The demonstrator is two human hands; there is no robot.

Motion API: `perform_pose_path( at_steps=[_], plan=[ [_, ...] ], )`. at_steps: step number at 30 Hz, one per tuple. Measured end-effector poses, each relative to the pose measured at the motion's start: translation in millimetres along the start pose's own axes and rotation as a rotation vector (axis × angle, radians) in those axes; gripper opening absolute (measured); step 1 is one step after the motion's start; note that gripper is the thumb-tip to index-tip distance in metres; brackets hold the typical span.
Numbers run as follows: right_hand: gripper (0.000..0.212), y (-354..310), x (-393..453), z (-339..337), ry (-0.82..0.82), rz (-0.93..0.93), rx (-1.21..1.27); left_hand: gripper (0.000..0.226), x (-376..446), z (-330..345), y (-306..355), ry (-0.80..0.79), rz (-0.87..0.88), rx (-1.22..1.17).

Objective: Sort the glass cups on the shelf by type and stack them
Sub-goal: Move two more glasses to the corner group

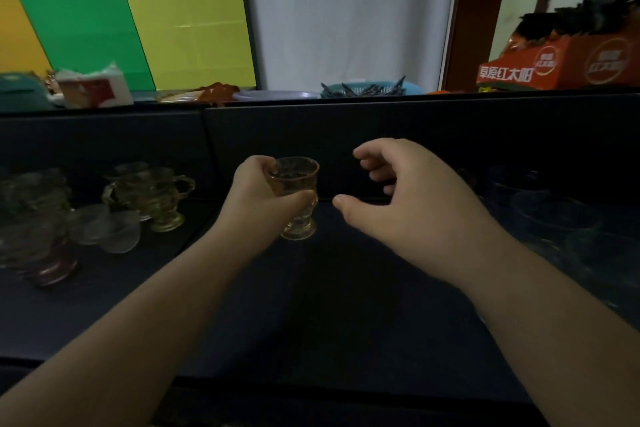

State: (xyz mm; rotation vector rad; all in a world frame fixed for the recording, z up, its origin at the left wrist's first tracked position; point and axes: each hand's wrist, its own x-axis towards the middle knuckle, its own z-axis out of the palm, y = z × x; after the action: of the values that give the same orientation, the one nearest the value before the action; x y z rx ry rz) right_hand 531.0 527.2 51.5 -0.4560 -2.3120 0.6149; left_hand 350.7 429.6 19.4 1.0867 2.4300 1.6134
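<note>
Left hand (258, 189) grips a footed cup (296, 196) upright over mid-shelf (346, 305); right hand (398, 194) loosely open beside it, holding nothing. Best carry it level to the matching handled cups (152, 194) at left and nest gently. Frosted cups (104, 227) crowd that spot; dark glasses (554, 215) right.

Head-high, forward-down, close over shelf (346, 305)

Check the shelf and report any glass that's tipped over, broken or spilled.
Two clear frosted cups lie on their sides at the left, in front of the upright amber handled cups. No breakage or spill shows; the right side is too dark to judge.
</note>
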Motion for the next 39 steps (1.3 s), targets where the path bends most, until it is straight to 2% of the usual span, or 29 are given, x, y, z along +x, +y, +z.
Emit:
perform_pose_path(
  at_steps=[6, 15, 19, 23, 26, 28, 32, 39],
  plan=[
    [0.061, -2.7, 4.1, 37.0, 0.005, 0.084, -0.056, 0.073, 50.6, 15.1, -34.0, -0.035, -0.11, 0.021],
    [0.061, 1.5, -23.0, 49.8, 0.057, 0.205, -0.028, 0.071, 72.0, 32.9, -45.1, -0.087, -0.123, -0.07],
    [0.058, 2.6, -33.2, 47.8, 0.069, 0.202, 0.026, 0.089, 59.9, 24.3, -41.0, -0.125, -0.129, -0.069],
    [0.055, 5.4, -45.6, 43.1, 0.057, 0.175, 0.117, 0.097, 7.6, -11.9, -36.9, -0.05, -0.014, -0.03],
    [0.053, 6.3, -52.6, 42.8, 0.027, 0.159, 0.18, 0.085, -52.4, -45.4, -29.9, 0.003, 0.175, -0.148],
    [0.053, 3.0, -54.9, 48.8, 0.0, 0.141, 0.236, 0.077, -88.0, -65.1, -28.9, 0.068, 0.223, -0.097],
    [0.052, -15.9, -61.2, 78.4, -0.098, 0.111, 0.352, 0.065, -139.7, -106.1, -51.9, 0.235, 0.052, 0.007],
    [0.046, -103.1, -75.2, 163.8, -0.3, 0.016, 0.5, 0.067, -219.8, -195.5, -98.0, 0.395, -0.199, 0.252]
  ],
)
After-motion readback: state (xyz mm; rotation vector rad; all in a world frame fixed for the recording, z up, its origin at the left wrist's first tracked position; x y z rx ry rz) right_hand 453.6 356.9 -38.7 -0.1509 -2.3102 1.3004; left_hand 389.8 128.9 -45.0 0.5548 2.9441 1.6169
